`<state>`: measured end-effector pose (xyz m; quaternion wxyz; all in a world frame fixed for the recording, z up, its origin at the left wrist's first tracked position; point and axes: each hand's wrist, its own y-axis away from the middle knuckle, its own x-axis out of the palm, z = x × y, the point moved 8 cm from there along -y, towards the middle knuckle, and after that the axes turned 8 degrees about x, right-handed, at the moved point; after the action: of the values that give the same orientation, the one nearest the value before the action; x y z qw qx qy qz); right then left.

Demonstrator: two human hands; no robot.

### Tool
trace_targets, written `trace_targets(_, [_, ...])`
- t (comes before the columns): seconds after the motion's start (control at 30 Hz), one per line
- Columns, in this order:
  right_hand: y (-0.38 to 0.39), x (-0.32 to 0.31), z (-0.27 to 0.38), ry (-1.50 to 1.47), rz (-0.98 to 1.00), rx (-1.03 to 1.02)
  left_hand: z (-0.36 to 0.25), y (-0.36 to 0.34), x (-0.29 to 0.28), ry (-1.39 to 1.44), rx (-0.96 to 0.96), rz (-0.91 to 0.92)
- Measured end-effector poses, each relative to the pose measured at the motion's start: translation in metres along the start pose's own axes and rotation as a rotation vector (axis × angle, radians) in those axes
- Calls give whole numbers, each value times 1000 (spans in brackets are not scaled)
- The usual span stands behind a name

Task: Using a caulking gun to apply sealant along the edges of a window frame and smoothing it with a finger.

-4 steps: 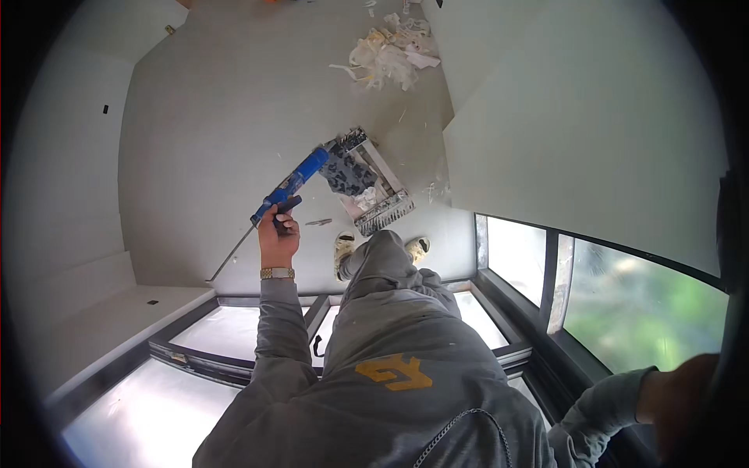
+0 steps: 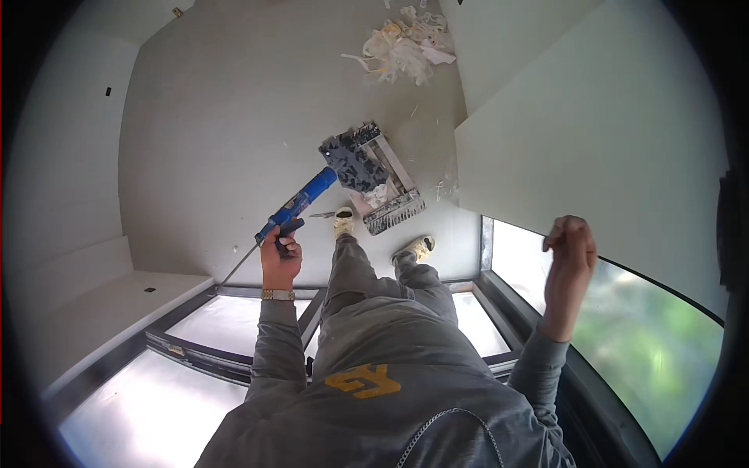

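In my left hand [image 2: 281,261] is a blue caulking gun [image 2: 300,201]; my fingers are wrapped round its dark handle. Its barrel points up and right, and the thin metal rod [image 2: 239,267] sticks out behind, down and left. My right hand [image 2: 572,257] is raised at the right, in front of the window and wall panel. Its fingers are bent and pressed together; whether something small is between them I cannot make out. Beyond the gun's front end stands a low, stained step stool [image 2: 396,204] with a dark patterned cloth [image 2: 355,165] on it.
Crumpled tape and film scraps [image 2: 409,47] lie on the grey floor [image 2: 211,140] farther ahead. A thin metal tool [image 2: 321,214] lies beside my left shoe [image 2: 344,222]. Dark-framed windows [image 2: 207,321] run below and to the right. A pale ledge [image 2: 129,304] juts from the left.
My right hand has swung inward and up from the lower right edge. My left hand still grips the caulking gun. My feet show farther apart, and the view has shifted slightly.
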<state>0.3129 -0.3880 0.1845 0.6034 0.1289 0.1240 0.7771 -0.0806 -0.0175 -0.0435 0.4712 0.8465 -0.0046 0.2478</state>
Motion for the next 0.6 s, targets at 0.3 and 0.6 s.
trace_targets(0.3, [-85,195,-519,381,138,800,-3,-97,-49,64,-194,38])
trace_targets(0.6, [-135,235,-522,1003,-71,298,-1,-124,-75,60,-379,-80])
